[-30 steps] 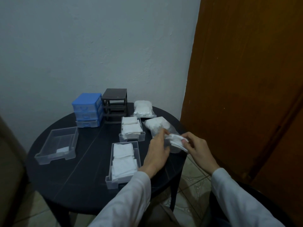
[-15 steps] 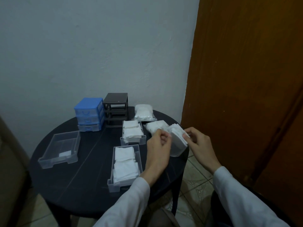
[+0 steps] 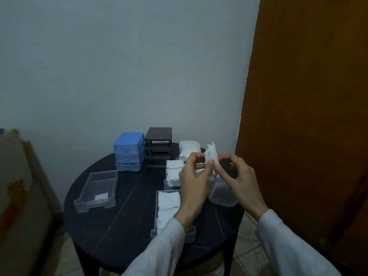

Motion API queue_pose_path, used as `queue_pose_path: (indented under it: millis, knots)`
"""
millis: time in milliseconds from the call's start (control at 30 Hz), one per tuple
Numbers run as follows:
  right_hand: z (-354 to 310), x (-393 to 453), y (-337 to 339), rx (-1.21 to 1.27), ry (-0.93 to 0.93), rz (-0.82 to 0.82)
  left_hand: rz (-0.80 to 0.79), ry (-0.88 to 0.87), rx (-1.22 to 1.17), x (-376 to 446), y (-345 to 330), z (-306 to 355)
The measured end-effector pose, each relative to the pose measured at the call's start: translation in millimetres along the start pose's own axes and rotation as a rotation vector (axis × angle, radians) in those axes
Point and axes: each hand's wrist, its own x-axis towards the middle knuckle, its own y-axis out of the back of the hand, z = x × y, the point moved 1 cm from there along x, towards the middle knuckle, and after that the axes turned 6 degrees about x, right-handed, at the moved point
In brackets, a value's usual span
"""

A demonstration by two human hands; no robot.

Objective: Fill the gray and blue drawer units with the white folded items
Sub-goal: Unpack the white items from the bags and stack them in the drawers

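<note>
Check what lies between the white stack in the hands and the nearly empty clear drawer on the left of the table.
Both hands pinch the white stack above the table's right side. Between it and the nearly empty drawer lie the two filled drawers; carried above their rims, nothing else visible blocks it.

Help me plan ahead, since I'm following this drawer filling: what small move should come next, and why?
Probably carry the white folded stack, pinched between the left hand and right hand above the table, across to the clear drawer on the left. That drawer holds only one small white piece, while the two drawers nearer the hands already look full.
</note>
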Motion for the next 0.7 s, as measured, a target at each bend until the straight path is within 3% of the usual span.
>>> queue_pose_path:
  millis: [333, 533, 700]
  knots:
    - [1, 6, -22, 0.032, 0.035, 0.011, 0.028, -0.025, 0.093, 3, 25, -2]
    - [3, 6, -42, 0.056, 0.001, -0.095, 0.093, 0.031, 0.195, 4, 48, -14]
    - [7, 9, -60, 0.119, -0.132, -0.140, 0.149, 0.078, 0.313, 12, 90, -24]
